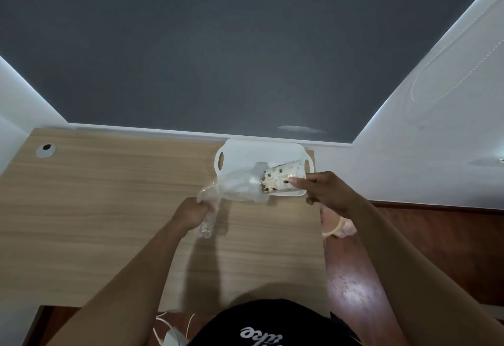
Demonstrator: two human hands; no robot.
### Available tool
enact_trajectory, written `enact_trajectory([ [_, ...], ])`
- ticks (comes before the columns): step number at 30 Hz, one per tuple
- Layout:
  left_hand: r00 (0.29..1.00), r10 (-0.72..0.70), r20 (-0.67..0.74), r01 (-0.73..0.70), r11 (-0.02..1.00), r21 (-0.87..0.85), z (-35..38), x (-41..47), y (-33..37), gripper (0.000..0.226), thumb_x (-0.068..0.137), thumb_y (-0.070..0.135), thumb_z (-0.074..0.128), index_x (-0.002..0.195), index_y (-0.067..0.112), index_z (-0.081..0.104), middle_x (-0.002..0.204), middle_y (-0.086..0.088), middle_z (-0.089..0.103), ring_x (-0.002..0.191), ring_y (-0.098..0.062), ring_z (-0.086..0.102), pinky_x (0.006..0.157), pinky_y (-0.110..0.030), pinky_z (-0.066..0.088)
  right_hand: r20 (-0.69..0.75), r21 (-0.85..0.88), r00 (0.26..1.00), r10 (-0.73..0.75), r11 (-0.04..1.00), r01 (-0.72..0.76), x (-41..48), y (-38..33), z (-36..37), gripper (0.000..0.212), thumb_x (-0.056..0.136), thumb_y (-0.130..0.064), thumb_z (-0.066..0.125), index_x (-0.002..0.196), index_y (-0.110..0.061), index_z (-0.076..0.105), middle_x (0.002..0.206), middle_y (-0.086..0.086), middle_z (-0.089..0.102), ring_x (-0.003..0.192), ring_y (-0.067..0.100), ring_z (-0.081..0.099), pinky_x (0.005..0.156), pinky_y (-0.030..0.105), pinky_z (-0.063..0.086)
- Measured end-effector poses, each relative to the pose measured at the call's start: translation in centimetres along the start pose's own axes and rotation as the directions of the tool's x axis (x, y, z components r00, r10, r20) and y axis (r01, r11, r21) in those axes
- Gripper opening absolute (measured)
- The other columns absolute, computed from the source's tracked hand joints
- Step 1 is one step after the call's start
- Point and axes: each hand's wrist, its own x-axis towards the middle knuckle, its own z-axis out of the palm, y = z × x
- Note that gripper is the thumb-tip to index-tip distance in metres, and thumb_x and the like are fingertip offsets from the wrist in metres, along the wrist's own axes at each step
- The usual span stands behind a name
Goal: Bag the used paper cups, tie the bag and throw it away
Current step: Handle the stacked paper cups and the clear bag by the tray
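Left hand (191,213) clenched on clear plastic bag (234,185), frame centre. Right hand (324,190) fingers (296,181) pinch spotted paper cups (281,179) over white tray (245,152) on counter (109,195).

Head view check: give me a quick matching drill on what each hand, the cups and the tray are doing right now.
Things:
1. left hand
2. right hand
3. spotted paper cups
4. white tray

States:
A. lying on their side, partly in the bag mouth
B. sits at the desk's far edge
C. grips the clear plastic bag
D. fingertips at the cups

Pairs: 1-C, 2-D, 3-A, 4-B
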Motion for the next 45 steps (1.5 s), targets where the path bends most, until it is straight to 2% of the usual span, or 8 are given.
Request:
enact_trajectory([
  [6,0.977,-0.207,0.055,0.207,0.845,-0.494,0.0,0.1,-0.7,0.022,0.099,0.024,0.071,0.106,0.004,0.078,0.082,-0.006,0.070,0.063,-0.023,0.068,0.058,-0.029,0.054,-0.110,0.318,0.994,-0.024,0.946,0.058,0.7,1.4,-0.4,0.047,0.103,-0.040,0.075,0.108,0.007,0.072,0.081,0.012,0.046,0.077,0.021,0.048,0.091,0.041,0.066],
  [15,0.949,0.225,0.223,-0.036,0.775,-0.631,4.4,-2.5,7.0,0.049,0.107,0.057,0.062,0.130,0.017,0.081,0.122,-0.009,0.084,0.115,-0.029,0.080,0.105,-0.045,0.061,-0.060,0.516,0.998,0.024,0.857,0.010,2.8,0.8,4.5,0.023,0.106,-0.022,0.073,0.104,-0.001,0.066,0.074,0.009,0.059,0.070,0.017,0.063,0.101,0.049,0.065],
  [20,0.929,0.278,0.246,-0.055,0.758,-0.650,5.4,-2.8,8.3,0.043,0.109,0.058,0.058,0.135,0.031,0.079,0.131,-0.002,0.081,0.125,-0.026,0.077,0.116,-0.054,0.055,-0.150,0.358,0.987,0.051,0.934,0.006,3.6,0.3,5.4,0.022,0.108,-0.035,0.067,0.127,-0.025,0.062,0.123,0.018,0.070,0.092,0.024,0.074,0.093,0.046,0.068],
  [26,0.914,0.317,0.254,-0.113,0.799,-0.590,6.4,-3.5,9.7,0.038,0.108,0.057,0.060,0.135,0.038,0.078,0.124,0.011,0.083,0.113,-0.009,0.080,0.099,-0.033,0.063,-0.037,0.480,0.982,0.185,0.865,-0.145,4.4,-0.7,6.6,0.096,0.099,-0.045,0.078,0.170,-0.036,0.012,0.137,-0.015,0.057,0.112,0.014,0.074,0.090,0.052,0.068],
  [31,0.933,0.325,0.154,-0.216,0.849,-0.483,5.6,-2.0,8.8,0.032,0.109,0.052,0.063,0.129,0.034,0.082,0.116,-0.002,0.084,0.081,-0.003,0.075,0.070,-0.019,0.056,-0.041,0.278,0.982,0.186,0.946,-0.167,6.5,0.4,5.5,0.037,0.094,-0.035,0.084,0.120,-0.013,0.070,0.109,0.002,0.079,0.100,0.020,0.080,0.074,0.034,0.062],
  [35,0.972,0.236,0.001,-0.221,0.912,-0.346,5.0,0.0,7.2,0.030,0.104,0.048,0.070,0.106,0.024,0.087,0.096,-0.002,0.086,0.085,-0.014,0.081,0.086,-0.034,0.062,-0.196,-0.046,0.955,0.224,0.970,-0.237,8.1,0.8,4.3,0.087,0.078,-0.056,0.089,0.151,-0.025,0.054,0.137,0.000,0.069,0.118,0.027,0.071,0.105,0.049,0.061],
  [41,0.977,0.199,-0.081,-0.211,0.955,-0.208,4.6,1.7,5.1,0.030,0.103,0.045,0.071,0.102,0.020,0.088,0.095,0.004,0.086,0.090,-0.004,0.079,0.077,-0.017,0.054,-0.222,-0.389,0.971,0.082,0.906,-0.166,9.9,-0.2,3.4,0.085,0.092,-0.042,0.079,0.165,-0.019,0.041,0.154,0.009,0.054,0.113,0.028,0.063,0.048,0.014,0.051],
  [45,0.981,0.171,-0.086,-0.185,0.964,-0.191,4.9,1.7,4.5,0.033,0.104,0.042,0.070,0.099,0.013,0.086,0.093,-0.003,0.085,0.087,-0.012,0.080,0.071,-0.018,0.053,-0.217,-0.533,0.972,0.090,0.823,-0.195,10.0,-0.5,2.8,0.090,0.088,-0.044,0.081,0.164,-0.017,0.041,0.154,0.022,0.041,0.128,0.038,0.059,0.101,0.038,0.058],
])
